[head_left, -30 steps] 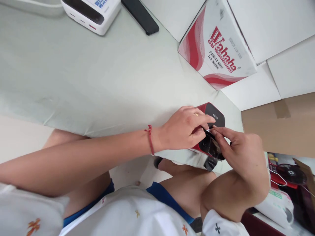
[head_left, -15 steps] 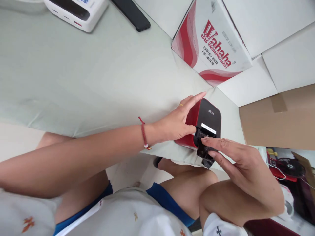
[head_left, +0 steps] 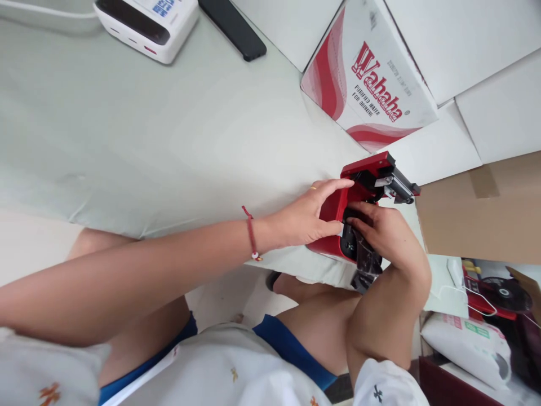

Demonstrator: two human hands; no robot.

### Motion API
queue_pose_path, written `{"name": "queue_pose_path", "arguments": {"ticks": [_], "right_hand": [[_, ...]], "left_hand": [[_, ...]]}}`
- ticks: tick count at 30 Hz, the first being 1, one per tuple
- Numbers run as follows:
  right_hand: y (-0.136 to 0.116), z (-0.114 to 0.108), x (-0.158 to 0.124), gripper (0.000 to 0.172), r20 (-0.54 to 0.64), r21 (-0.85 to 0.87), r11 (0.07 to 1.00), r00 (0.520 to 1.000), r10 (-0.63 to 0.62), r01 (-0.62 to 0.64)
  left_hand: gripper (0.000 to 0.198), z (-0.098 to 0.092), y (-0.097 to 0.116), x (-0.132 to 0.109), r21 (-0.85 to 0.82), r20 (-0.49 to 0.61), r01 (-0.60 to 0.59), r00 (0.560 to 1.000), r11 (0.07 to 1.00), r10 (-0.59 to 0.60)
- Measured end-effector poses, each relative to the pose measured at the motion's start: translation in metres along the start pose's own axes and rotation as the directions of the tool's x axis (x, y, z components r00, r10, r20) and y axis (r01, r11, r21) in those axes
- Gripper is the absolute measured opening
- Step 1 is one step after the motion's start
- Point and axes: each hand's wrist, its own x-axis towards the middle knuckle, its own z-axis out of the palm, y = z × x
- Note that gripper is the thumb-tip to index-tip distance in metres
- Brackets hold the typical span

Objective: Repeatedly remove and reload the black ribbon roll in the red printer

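Observation:
A small red and black machine (head_left: pixel 325 243), which looks like a label printer, stands at the table's front edge with its lid (head_left: pixel 367 163) raised. My left hand (head_left: pixel 310 211) grips its left side, thumb at the rim of the opening and index finger reaching toward the hinge side. Inside the opening are the bent fingers of my right hand (head_left: pixel 380 225), closed on the upper part of a dark, glossy plastic film (head_left: pixel 368 259). That film hangs out over the front edge. My right fingertips are partly hidden within the housing.
Behind the machine stand a Wahaha water carton (head_left: pixel 372 84), white boxes and a brown cardboard box (head_left: pixel 486 208). A white power bank (head_left: pixel 147 28) with a cable and a black phone-like slab (head_left: pixel 234 28) lie at the far left. A white packet (head_left: pixel 465 344) sits at lower right.
The machine's lid has swung up and open. My right hand has moved from the front of the closed lid into the opening. My left hand stays at the machine's side.

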Motion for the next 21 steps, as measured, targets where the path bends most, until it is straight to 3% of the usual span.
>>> {"name": "queue_pose_path", "arguments": {"ticks": [2,5,9,13,16,19,21], "right_hand": [[0.000,-0.002,0.007,0.045,0.081,-0.065,0.998,0.996,0.024,-0.018],[-0.004,-0.004,0.012,0.044,0.107,-0.107,0.994,0.994,0.029,-0.017],[0.001,-0.012,-0.004,0.035,0.024,0.097,0.995,1.000,-0.009,0.006],[0.037,-0.030,-0.053,0.044,-0.122,0.286,0.958,0.992,0.015,0.021],[0.077,-0.037,-0.083,0.048,-0.188,0.399,0.916,0.974,0.122,-0.038],[0.106,-0.028,-0.083,0.056,-0.162,0.391,0.899,0.947,0.277,-0.196],[0.111,-0.014,-0.069,0.057,-0.096,0.338,0.904,0.946,0.310,-0.262]], "left_hand": [[0.067,0.000,0.006,0.000,0.002,-0.007,0.042,0.999,0.999,-0.042],[0.061,0.000,0.012,-0.001,-0.004,-0.024,0.119,0.993,0.993,-0.119],[0.055,0.001,0.011,-0.002,-0.002,-0.045,0.149,0.988,0.989,-0.149],[0.052,0.002,0.005,-0.002,-0.010,-0.050,0.125,0.991,0.992,-0.125],[0.051,0.002,0.002,-0.002,-0.012,-0.046,0.124,0.991,0.992,-0.125],[0.053,0.002,-0.001,-0.002,-0.039,-0.033,0.128,0.991,0.991,-0.129],[0.053,0.002,-0.002,-0.002,-0.067,-0.035,0.117,0.992,0.991,-0.119]]}}
